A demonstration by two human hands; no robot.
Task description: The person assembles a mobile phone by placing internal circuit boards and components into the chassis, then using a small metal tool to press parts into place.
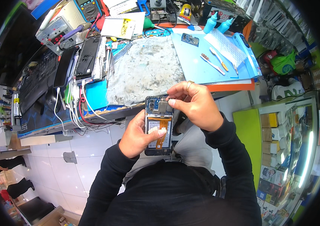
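1. The left hand [139, 135] is gripping an opened phone [159, 126] from below, its thumb lying across the exposed battery.
2. The right hand [195, 105] is closing its fingertips [172, 101] in a pinch on a small part at the phone's upper end.
3. The phone is being held between both hands, above the lap, just short of the desk [145, 71] edge.
4. Brushes [214, 60] are lying on a blue mat [193, 64] beyond the right hand.

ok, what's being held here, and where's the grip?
The left hand grips the opened phone by its lower half; the right hand pinches at its top.
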